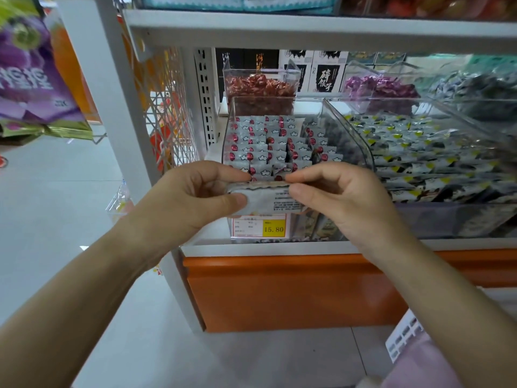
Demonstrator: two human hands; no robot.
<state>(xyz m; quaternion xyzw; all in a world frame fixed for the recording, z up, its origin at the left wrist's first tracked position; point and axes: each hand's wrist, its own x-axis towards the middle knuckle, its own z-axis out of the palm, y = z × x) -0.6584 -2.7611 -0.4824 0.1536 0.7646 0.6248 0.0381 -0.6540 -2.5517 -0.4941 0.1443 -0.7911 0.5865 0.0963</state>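
Note:
A small stack of silver snack packets (268,198) with printed text on the back is held at the front edge of a clear plastic bin (361,141). My left hand (193,197) pinches the stack's left end between thumb and fingers. My right hand (335,191) pinches its right end the same way. Inside the bin stand rows of matching silver packets (277,141) with red dots and white clouds, set upright. A yellow price tag (272,228) reading 15.80 sits on the bin's front, just under the held stack.
To the right, a wider clear bin (436,152) holds silver and black packets with yellow marks. Behind stand bins of red candies (260,88) and purple candies (380,88). A white shelf board (307,29) runs overhead. Below is an orange base panel (279,292); a wire rack (165,107) hangs at left.

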